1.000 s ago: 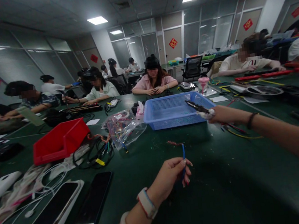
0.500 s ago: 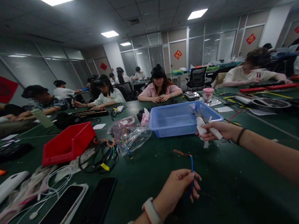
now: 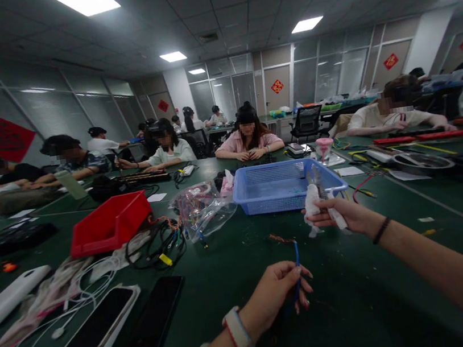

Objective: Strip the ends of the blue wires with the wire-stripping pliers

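Note:
Between the thumb and fingers of my left hand (image 3: 284, 284) is a blue wire (image 3: 297, 253), pinched upright over the table. Its top end is stripped, and the bare copper strands (image 3: 281, 239) bend off to the left. My right hand (image 3: 343, 214) is closed around pliers (image 3: 313, 196) whose handles are wrapped in white material. Their metal jaws point up and away, in front of the blue basket's near right corner. The tool and the wire are apart. Part of the wire is hidden in my left hand.
A blue plastic basket (image 3: 276, 204) stands ahead, with a red bin (image 3: 107, 228) to its left. Between them lie a plastic bag of wires (image 3: 204, 206) and black cables (image 3: 148, 254). Two phones (image 3: 152, 328) and white earphones (image 3: 58, 333) lie at left. Several people sit across the table.
My right hand has lowered slightly, and the pliers' jaws have turned more upright. My left hand keeps its pinch on the blue wire, almost unmoved. The whole view has shifted slightly.

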`<state>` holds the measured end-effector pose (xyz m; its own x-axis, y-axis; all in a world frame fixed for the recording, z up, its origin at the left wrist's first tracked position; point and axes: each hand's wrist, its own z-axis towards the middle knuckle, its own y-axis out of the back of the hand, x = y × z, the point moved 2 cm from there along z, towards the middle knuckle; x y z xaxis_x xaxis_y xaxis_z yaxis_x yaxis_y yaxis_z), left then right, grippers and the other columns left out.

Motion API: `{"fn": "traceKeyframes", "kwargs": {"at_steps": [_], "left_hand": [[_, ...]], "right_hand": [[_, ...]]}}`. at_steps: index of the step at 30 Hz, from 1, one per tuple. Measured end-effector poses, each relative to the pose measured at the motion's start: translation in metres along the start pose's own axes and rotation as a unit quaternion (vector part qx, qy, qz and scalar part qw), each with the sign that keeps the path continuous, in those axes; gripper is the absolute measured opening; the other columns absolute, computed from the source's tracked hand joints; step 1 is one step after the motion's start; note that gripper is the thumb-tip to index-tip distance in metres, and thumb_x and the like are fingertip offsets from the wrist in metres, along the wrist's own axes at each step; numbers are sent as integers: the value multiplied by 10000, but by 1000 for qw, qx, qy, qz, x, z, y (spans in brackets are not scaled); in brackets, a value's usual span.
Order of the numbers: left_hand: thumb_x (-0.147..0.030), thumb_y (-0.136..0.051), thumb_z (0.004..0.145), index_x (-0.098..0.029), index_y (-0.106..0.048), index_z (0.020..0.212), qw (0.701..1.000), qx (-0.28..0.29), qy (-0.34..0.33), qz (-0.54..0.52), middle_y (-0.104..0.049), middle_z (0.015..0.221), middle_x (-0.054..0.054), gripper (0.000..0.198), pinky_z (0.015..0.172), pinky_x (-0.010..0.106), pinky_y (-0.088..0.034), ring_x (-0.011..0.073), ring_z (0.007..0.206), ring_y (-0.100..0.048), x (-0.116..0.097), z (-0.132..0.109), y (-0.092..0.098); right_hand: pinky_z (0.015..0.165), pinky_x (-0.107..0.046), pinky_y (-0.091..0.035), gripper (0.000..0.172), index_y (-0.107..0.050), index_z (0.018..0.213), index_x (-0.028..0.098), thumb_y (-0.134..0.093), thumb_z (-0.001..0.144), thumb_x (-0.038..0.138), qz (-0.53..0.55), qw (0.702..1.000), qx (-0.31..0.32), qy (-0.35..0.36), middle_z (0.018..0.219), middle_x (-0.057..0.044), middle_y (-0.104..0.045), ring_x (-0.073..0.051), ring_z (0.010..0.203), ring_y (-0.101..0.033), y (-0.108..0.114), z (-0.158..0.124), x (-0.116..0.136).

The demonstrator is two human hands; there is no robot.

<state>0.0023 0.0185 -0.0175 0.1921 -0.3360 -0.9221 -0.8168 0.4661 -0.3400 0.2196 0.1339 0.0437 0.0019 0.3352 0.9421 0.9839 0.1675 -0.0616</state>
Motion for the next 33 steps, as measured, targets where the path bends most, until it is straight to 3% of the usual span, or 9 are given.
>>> {"fn": "traceKeyframes", "kwargs": {"at_steps": [3, 5, 7, 9, 10, 13, 18, 26, 33], "left_hand": [[-464, -640, 793, -118, -602, 919, 1000, -9, -1, -2, -638, 731, 26, 370, 440, 186, -378, 83, 508, -564, -3, 0, 0], [-451, -646, 792, -116, -606, 909, 1000, -15, 0, -2, -647, 751, 34, 358, 444, 187, -381, 83, 512, -568, -4, -1, 0], [-440, -651, 789, -114, -612, 903, 1000, -19, -2, -2, -656, 780, 42, 347, 439, 185, -382, 82, 513, -571, -4, -1, 1], [-429, -653, 788, -113, -619, 907, 1000, -18, -4, 2, -663, 818, 50, 340, 438, 185, -391, 84, 524, -581, -4, -1, 1], [-425, -654, 788, -112, -622, 910, 1000, -17, -3, 5, -665, 831, 53, 338, 440, 186, -398, 87, 529, -587, -4, -1, 1], [-421, -661, 786, -106, -634, 897, 1000, -16, 3, 9, -665, 817, 55, 335, 449, 187, -410, 91, 535, -594, -5, -2, 1], [-401, -685, 777, -102, -648, 892, 1000, -14, 10, 14, -659, 782, 46, 322, 478, 195, -433, 97, 549, -605, -7, -4, 1], [-381, -712, 761, -98, -646, 857, 999, -48, 14, 15, -655, 712, 32, 306, 523, 212, -456, 96, 531, -602, -8, -4, 5], [-367, -732, 743, -96, -640, 855, 998, -62, 16, 19, -658, 697, 28, 307, 535, 217, -474, 105, 544, -617, -5, -4, 6]], "right_hand": [[801, -401, -561, 227, -561, 1028, 114, -602, 808, 154, -70, 997, -13, 37, 941, -149, -693, -241, 859, -685, -1, -17, -8], [945, -432, -482, 320, -578, 1085, 156, -603, 770, 108, -175, 976, -47, 118, 1108, -125, -657, -257, 1043, -622, 1, -30, -13], [1003, -481, -417, 463, -537, 1210, 186, -527, 761, 72, -400, 870, -129, 259, 1268, -122, -576, -282, 1154, -549, 1, -47, -15], [974, -504, -430, 593, -463, 1301, 176, -462, 725, 33, -564, 735, -195, 322, 1336, -140, -517, -298, 1135, -555, 0, -63, -20], [959, -500, -442, 631, -437, 1322, 168, -449, 707, 25, -608, 688, -215, 332, 1350, -147, -502, -301, 1118, -564, -1, -69, -23], [931, -476, -470, 662, -390, 1350, 156, -453, 700, 43, -657, 628, -237, 344, 1365, -150, -486, -301, 1096, -573, -1, -82, -31], [965, -479, -453, 707, -358, 1369, 166, -453, 681, 34, -664, 617, -226, 355, 1389, -144, -464, -305, 1142, -547, 1, -87, -40], [937, -430, -479, 644, -409, 1327, 183, -433, 703, 30, -648, 666, -199, 310, 1326, -114, -517, -265, 1077, -578, 4, -86, -53], [829, -367, -495, 611, -432, 1298, 194, -437, 710, 28, -657, 679, -179, 275, 1248, -111, -549, -238, 969, -605, -3, -86, -62]]}}
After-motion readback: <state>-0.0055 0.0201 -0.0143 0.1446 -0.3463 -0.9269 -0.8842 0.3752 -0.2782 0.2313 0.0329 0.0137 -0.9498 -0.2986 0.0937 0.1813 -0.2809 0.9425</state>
